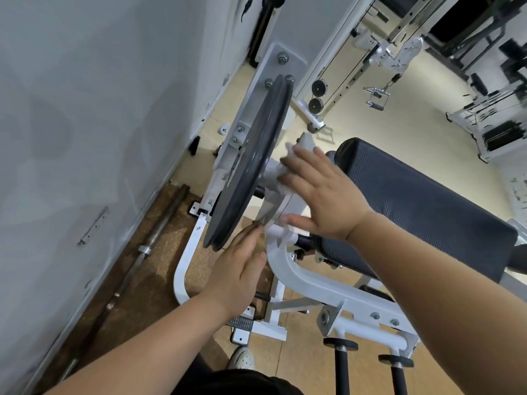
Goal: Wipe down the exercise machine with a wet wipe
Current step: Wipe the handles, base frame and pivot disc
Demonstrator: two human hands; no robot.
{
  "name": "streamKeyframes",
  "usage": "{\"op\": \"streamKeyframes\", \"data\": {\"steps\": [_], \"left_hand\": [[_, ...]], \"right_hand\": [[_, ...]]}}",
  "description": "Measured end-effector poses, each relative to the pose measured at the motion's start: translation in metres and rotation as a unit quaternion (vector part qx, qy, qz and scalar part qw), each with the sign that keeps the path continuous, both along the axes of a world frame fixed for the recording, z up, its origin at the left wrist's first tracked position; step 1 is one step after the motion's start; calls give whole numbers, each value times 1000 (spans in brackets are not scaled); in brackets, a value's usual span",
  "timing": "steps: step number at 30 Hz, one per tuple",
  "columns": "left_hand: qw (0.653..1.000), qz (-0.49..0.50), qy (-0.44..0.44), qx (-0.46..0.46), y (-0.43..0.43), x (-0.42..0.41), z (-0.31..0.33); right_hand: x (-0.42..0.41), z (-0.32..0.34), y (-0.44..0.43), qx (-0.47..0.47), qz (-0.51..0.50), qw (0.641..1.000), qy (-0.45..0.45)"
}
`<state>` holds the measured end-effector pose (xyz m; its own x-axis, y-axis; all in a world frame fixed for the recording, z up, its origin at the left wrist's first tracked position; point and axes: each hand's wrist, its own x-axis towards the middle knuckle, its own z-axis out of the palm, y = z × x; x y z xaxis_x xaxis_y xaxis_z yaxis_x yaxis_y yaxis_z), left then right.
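White tubular-steel exercise machine (308,283) sits at twelve o'clock; our flat right grip (322,195) presses the crumpled white wet wipe (303,143) on its hub (271,169), left grip (239,277) flat at seven. We judge wiping underway, frame remaining.

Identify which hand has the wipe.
The right hand, pressing the white wipe flat on the machine; the left hand holds nothing, beside the dark wheel.

I am seeing two bare forearms running in from the bottom edge, ending in a bare left hand (236,280) and a bare right hand (322,195) with short, rounded fingers. The person is wearing black clothing (242,384), showing at the bottom middle, and a white shoe (243,358) with small holes across its toe is peeking out just above it.
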<state>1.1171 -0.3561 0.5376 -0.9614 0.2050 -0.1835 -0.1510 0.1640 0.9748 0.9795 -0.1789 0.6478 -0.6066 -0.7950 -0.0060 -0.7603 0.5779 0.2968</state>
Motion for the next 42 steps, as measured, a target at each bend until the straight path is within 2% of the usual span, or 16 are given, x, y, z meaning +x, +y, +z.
{"op": "streamKeyframes", "data": {"steps": [3, 8, 11, 15, 21, 25, 30, 36, 42], "left_hand": [[1000, 14, -2, 6, 4, -3, 4], [1000, 4, 24, 16, 4, -10, 17], [1000, 5, 22, 7, 5, -10, 13], [1000, 24, -4, 15, 8, -9, 25], [993, 107, -8, 47, 19, -11, 60], [982, 179, 24, 57, 35, -7, 82], [974, 182, 72, 112, 52, 15, 114], [953, 277, 123, -7, 50, 22, 148], [907, 383, 170, -34, -15, -2, 175]], "right_hand": [[18, -13, -10, -52, -57, 997, -21], [44, -31, -3, -31, 9, 999, -43], [28, -22, -3, -87, -37, 995, -41], [47, -36, -15, -181, -121, 971, -97], [91, -42, -6, -307, -140, 926, -170], [112, -27, 0, -371, -120, 903, -182], [133, -8, 13, -409, -82, 886, -201], [142, 15, 12, -448, -73, 857, -246], [122, 31, -2, -417, -82, 868, -258]]}}
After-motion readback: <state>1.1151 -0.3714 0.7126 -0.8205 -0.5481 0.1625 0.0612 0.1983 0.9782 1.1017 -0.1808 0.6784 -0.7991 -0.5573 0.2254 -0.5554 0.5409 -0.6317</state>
